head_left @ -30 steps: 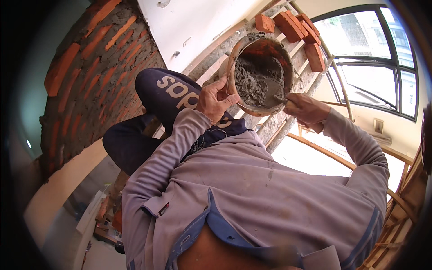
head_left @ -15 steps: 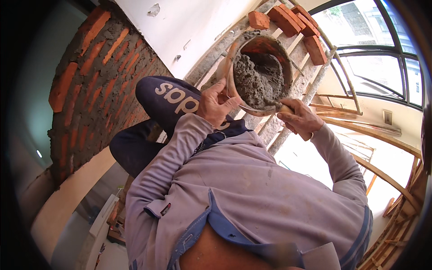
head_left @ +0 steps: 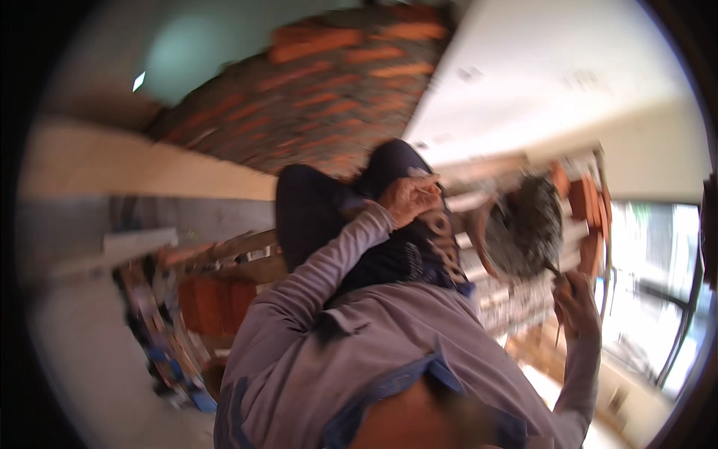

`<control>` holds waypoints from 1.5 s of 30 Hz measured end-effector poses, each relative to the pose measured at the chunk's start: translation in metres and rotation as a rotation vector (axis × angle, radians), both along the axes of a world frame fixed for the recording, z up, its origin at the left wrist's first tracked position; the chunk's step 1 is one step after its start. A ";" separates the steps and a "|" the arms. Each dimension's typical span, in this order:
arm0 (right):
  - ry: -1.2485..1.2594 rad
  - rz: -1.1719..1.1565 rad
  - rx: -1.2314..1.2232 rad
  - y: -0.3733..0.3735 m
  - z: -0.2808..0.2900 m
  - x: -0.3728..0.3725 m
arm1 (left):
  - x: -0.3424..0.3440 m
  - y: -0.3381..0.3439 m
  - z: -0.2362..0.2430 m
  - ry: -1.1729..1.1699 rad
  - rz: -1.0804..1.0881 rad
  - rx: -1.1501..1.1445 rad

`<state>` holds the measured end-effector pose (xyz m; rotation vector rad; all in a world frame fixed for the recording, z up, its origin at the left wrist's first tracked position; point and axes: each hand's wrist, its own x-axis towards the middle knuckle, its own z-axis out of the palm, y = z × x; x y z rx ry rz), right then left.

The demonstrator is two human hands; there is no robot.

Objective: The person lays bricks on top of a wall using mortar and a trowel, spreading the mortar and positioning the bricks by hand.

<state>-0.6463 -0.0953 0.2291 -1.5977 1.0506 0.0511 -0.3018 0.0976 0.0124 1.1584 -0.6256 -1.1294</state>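
Note:
My right hand [head_left: 576,305] is closed around the handle of a trowel [head_left: 552,267], to the right of the bucket. A large lump of wet grey mortar [head_left: 540,217] sits on the trowel and hides its blade. Behind and to the left of the lump shows the round rim of the bucket [head_left: 481,238], with more mortar inside. Above my dark-trousered thigh, my left hand [head_left: 410,200] is held with fingers loosely bent and apart, apparently with nothing in it. It no longer touches the bucket. Motion blurs the picture.
Loose red bricks [head_left: 587,200] lie on the slatted platform beyond the bucket. A brick wall with rough mortar joints [head_left: 314,90] stands ahead to the left. More bricks [head_left: 217,305] are stacked at lower left. A window [head_left: 651,277] is at the right.
My left hand has let go of the bucket rim and moved away from it. My right hand has raised the trowel with a lump of mortar. The whole view has swung to the left.

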 end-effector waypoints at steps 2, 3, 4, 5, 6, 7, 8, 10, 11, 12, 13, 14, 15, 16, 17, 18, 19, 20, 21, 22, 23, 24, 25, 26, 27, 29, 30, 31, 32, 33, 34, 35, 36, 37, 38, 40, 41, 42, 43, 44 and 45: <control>-0.027 0.181 0.015 -0.011 0.013 0.048 | 0.032 0.043 0.016 -0.210 0.250 0.015; -0.012 0.243 -0.102 -0.011 0.018 0.073 | 0.052 0.066 0.000 -0.207 0.425 0.012; -0.013 0.299 -0.215 -0.013 0.021 0.099 | 0.074 0.100 -0.003 -0.429 0.558 0.137; 0.019 0.368 -0.232 -0.009 0.030 0.136 | 0.094 0.135 -0.024 -0.507 0.673 0.273; 0.059 0.428 -0.247 -0.006 0.035 0.177 | 0.104 0.166 -0.037 -0.656 0.839 0.308; 0.040 0.500 -0.333 -0.008 0.029 0.211 | 0.111 0.194 -0.058 -0.858 1.010 0.439; -0.012 0.592 -0.278 0.002 0.032 0.252 | 0.112 0.226 -0.077 -0.980 1.098 0.592; -0.086 0.757 -0.245 0.020 0.029 0.326 | 0.101 0.270 -0.105 -1.107 1.144 0.751; -0.141 0.868 -0.250 0.037 0.030 0.363 | 0.093 0.288 -0.121 -1.103 1.108 0.832; -0.106 0.905 -0.256 0.056 0.036 0.398 | 0.086 0.284 -0.134 -1.073 1.113 0.849; -0.194 0.975 -0.262 0.071 0.033 0.429 | 0.078 0.282 -0.138 -1.052 1.137 0.871; -0.162 1.095 -0.264 0.083 0.031 0.463 | 0.075 0.286 -0.144 -1.156 1.122 0.899; -0.249 1.108 -0.250 0.105 0.030 0.488 | 0.072 0.290 -0.151 -1.254 1.099 0.929; -0.227 1.226 -0.464 0.126 0.038 0.512 | 0.072 0.282 -0.136 -1.163 1.079 0.926; -0.258 1.220 -0.475 0.148 0.035 0.534 | 0.071 0.281 -0.127 -1.159 1.086 0.938; -0.282 1.210 -0.492 0.167 0.031 0.553 | 0.071 0.277 -0.123 -1.159 1.110 0.906; -0.319 1.270 -0.644 0.182 0.024 0.572 | 0.073 0.273 -0.119 -1.161 1.130 0.864; -0.356 1.327 -0.795 0.196 0.013 0.589 | 0.075 0.271 -0.113 -1.193 1.154 0.855; -0.345 1.332 -0.793 0.213 -0.013 0.603 | 0.075 0.270 -0.109 -1.182 1.151 0.856; -0.423 1.316 -1.228 0.230 -0.044 0.613 | 0.074 0.271 -0.106 -1.148 1.106 0.867; -0.510 1.264 -1.657 0.246 -0.059 0.618 | 0.073 0.275 -0.105 -1.117 1.064 0.889; -0.506 1.273 -1.648 0.249 -0.066 0.616 | 0.070 0.276 -0.107 -1.108 1.075 0.885; -0.557 1.258 -1.662 0.262 -0.069 0.606 | 0.064 0.283 -0.117 -1.052 1.072 0.910; -0.588 1.237 -1.696 0.264 -0.067 0.599 | 0.065 0.279 -0.116 -1.047 1.067 0.915; -0.579 1.248 -1.701 0.263 -0.062 0.596 | 0.066 0.277 -0.115 -1.043 1.061 0.919; -0.499 1.261 -1.740 0.254 -0.049 0.591 | 0.067 0.277 -0.111 -1.027 1.055 0.917; -0.518 1.253 -1.761 0.250 -0.053 0.591 | 0.067 0.278 -0.110 -1.018 1.052 0.921; -0.511 1.254 -1.763 0.248 -0.058 0.591 | 0.068 0.278 -0.108 -1.016 1.050 0.917; -0.570 1.213 -1.766 0.246 -0.063 0.590 | 0.068 0.277 -0.107 -1.027 1.048 0.913; -0.628 1.172 -1.767 0.243 -0.065 0.588 | 0.068 0.277 -0.106 -1.037 1.047 0.910; -0.627 1.174 -1.769 0.240 -0.063 0.587 | 0.069 0.277 -0.105 -1.036 1.048 0.908; -0.688 1.147 -1.718 0.236 -0.061 0.586 | 0.069 0.277 -0.105 -1.036 1.046 0.909; -0.748 1.119 -1.666 0.233 -0.059 0.586 | 0.069 0.277 -0.104 -1.036 1.043 0.911; -0.739 1.122 -1.670 0.230 -0.057 0.585 | 0.070 0.276 -0.103 -1.031 1.041 0.904; -0.707 1.123 -1.685 0.227 -0.056 0.583 | 0.073 0.277 -0.100 -0.908 1.032 0.900; -0.676 1.126 -1.704 0.225 -0.054 0.580 | 0.083 0.277 -0.101 -0.759 1.069 0.909; -0.710 1.091 -1.602 0.227 -0.054 0.576 | 0.087 0.274 -0.102 -0.756 1.075 0.905; -0.743 1.056 -1.499 0.228 -0.055 0.574 | 0.091 0.271 -0.102 -0.779 1.087 0.978; -0.740 1.056 -1.492 0.229 -0.061 0.573 | 0.092 0.271 -0.103 -0.806 1.085 1.060; -0.764 1.066 -1.261 0.228 -0.070 0.571 | 0.091 0.270 -0.102 -0.869 1.025 1.031; -0.781 1.067 -1.030 0.229 -0.077 0.570 | 0.089 0.269 -0.103 -0.868 1.021 1.038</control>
